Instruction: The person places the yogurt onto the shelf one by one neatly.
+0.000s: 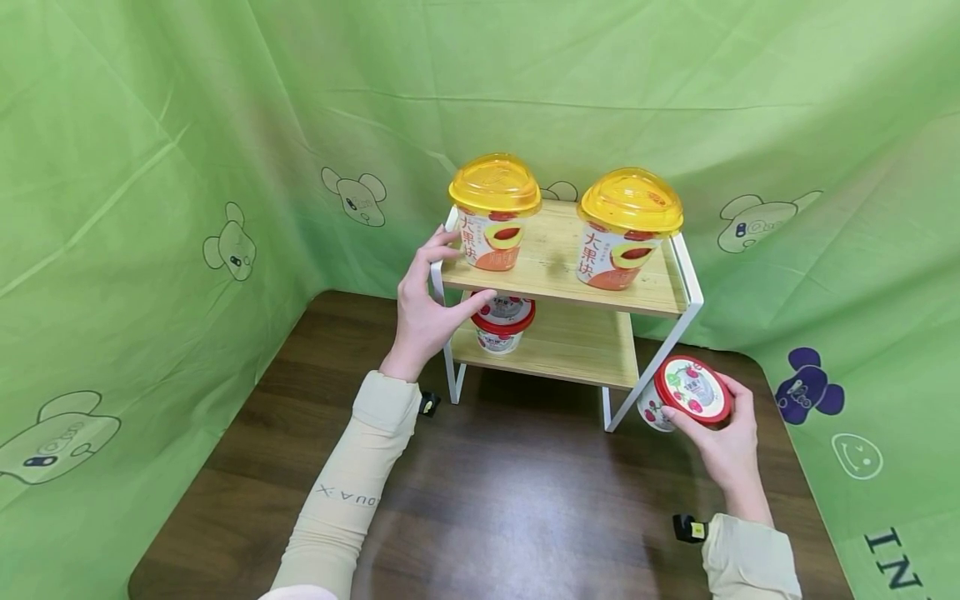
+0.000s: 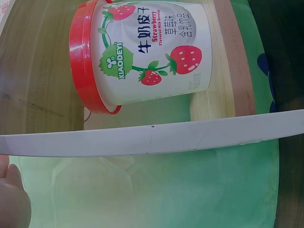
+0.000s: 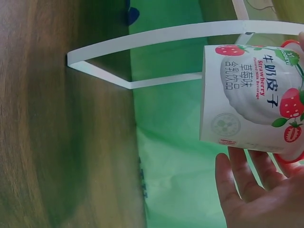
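My right hand (image 1: 731,446) grips a white strawberry milk cup (image 1: 693,390) with a red lid, thumb on the near side. The cup is tilted beside the shelf's right leg; the right wrist view shows its printed side (image 3: 251,95) and my fingers (image 3: 244,175) under it. My left hand (image 1: 427,304) is spread at the upper left corner of the two-tier shelf (image 1: 555,290). Its fingers reach the left rail, and its thumb lies along the upper board's front edge. Behind the thumb, another red-lidded strawberry cup (image 1: 498,337) stands on the lower board, also seen lying across the left wrist view (image 2: 152,52).
Two peach cups with domed yellow lids, one left (image 1: 495,212) and one right (image 1: 628,229), stand on the upper board. White metal legs (image 1: 652,367) frame the shelf on a dark wooden table (image 1: 480,483). Green cloth (image 1: 225,125) hangs close behind and on both sides.
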`<move>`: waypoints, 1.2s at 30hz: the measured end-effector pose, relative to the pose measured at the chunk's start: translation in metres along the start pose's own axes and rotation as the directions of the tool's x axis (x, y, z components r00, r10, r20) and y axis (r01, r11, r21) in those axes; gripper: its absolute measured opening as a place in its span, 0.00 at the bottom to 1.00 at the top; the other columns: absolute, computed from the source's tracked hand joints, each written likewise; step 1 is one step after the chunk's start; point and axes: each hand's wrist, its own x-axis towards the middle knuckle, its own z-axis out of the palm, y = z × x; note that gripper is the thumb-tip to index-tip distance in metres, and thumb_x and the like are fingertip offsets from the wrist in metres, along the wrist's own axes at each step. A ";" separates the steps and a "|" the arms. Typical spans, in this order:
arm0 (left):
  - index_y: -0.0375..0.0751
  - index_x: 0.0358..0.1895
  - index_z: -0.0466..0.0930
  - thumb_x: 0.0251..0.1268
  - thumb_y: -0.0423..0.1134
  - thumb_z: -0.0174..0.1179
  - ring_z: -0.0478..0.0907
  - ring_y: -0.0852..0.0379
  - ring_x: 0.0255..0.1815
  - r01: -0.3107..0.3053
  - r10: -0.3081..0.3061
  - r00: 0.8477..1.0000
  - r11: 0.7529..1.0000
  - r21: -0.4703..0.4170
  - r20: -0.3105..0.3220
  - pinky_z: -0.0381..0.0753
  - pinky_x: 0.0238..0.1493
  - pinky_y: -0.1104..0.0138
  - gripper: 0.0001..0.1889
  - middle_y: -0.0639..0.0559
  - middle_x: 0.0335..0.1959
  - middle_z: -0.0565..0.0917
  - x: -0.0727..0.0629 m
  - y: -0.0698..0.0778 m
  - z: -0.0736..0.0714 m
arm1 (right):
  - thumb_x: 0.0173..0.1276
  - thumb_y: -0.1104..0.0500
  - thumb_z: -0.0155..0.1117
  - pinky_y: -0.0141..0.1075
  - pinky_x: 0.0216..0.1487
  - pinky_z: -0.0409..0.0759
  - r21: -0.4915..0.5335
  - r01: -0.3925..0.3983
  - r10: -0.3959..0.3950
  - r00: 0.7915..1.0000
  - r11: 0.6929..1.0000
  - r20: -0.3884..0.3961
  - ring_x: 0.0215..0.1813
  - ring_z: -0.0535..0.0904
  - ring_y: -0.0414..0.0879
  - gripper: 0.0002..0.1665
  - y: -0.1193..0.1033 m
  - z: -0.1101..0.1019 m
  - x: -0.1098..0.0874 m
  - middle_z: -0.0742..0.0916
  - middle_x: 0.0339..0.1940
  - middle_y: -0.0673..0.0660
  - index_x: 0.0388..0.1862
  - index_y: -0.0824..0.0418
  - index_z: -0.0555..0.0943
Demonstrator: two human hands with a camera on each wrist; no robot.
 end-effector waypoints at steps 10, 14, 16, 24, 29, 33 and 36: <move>0.32 0.51 0.74 0.43 0.29 0.83 0.63 0.49 0.76 -0.017 0.016 1.000 1.000 -0.002 -0.018 0.60 0.74 0.55 0.31 0.42 0.66 0.77 0.002 0.006 0.001 | 0.56 0.60 0.82 0.30 0.61 0.68 0.017 -0.021 0.021 1.000 1.000 -0.010 0.63 0.67 0.40 0.55 -0.007 0.001 -0.001 0.72 0.68 0.51 0.78 0.53 0.60; 0.38 0.51 0.76 0.43 0.34 0.84 0.63 0.52 0.76 -0.025 0.025 1.000 1.000 -0.008 -0.018 0.61 0.74 0.55 0.32 0.50 0.67 0.77 0.001 -0.004 0.001 | 0.57 0.58 0.82 0.34 0.63 0.68 0.002 -0.033 0.033 0.999 0.999 0.004 0.65 0.66 0.41 0.56 -0.010 0.000 -0.001 0.72 0.70 0.53 0.80 0.49 0.60; 0.39 0.51 0.76 0.43 0.35 0.84 0.63 0.52 0.76 -0.029 0.029 0.999 0.999 -0.014 -0.017 0.61 0.74 0.55 0.32 0.51 0.67 0.77 0.001 -0.005 0.001 | 0.57 0.57 0.82 0.34 0.63 0.68 -0.005 -0.033 0.033 0.999 0.999 0.009 0.65 0.66 0.41 0.56 -0.012 0.000 -0.002 0.72 0.70 0.54 0.80 0.48 0.61; 0.29 0.50 0.74 0.42 0.27 0.82 0.63 0.45 0.76 -0.033 0.033 0.999 0.999 -0.015 -0.023 0.60 0.75 0.55 0.31 0.37 0.65 0.77 0.002 0.013 0.000 | 0.55 0.61 0.83 0.31 0.59 0.68 0.029 0.032 -0.032 0.999 0.999 -0.009 0.63 0.67 0.40 0.54 -0.014 0.001 -0.005 0.74 0.68 0.53 0.78 0.47 0.64; 0.26 0.49 0.73 0.43 0.24 0.80 0.63 0.42 0.75 -0.020 0.019 1.000 0.999 -0.026 -0.019 0.60 0.75 0.55 0.29 0.32 0.64 0.77 0.004 0.030 -0.003 | 0.55 0.62 0.82 0.31 0.59 0.69 0.042 0.042 -0.041 0.999 0.998 -0.023 0.63 0.67 0.40 0.55 -0.016 0.001 -0.005 0.74 0.67 0.51 0.77 0.49 0.64; 0.29 0.50 0.73 0.42 0.26 0.82 0.63 0.45 0.76 -0.023 0.022 1.000 1.000 -0.020 -0.021 0.60 0.75 0.54 0.31 0.36 0.65 0.77 0.003 0.018 0.000 | 0.57 0.59 0.81 0.34 0.62 0.70 0.013 -0.003 0.004 1.000 1.000 -0.021 0.64 0.66 0.39 0.55 -0.020 0.000 -0.005 0.73 0.69 0.52 0.79 0.49 0.62; 0.32 0.51 0.74 0.41 0.28 0.83 0.63 0.47 0.76 -0.028 0.028 0.999 1.000 -0.013 -0.022 0.60 0.74 0.55 0.32 0.40 0.66 0.77 0.001 0.004 0.001 | 0.57 0.58 0.81 0.33 0.63 0.70 0.002 -0.022 0.022 0.999 1.000 -0.025 0.63 0.67 0.39 0.55 -0.021 -0.001 -0.005 0.74 0.69 0.52 0.79 0.50 0.62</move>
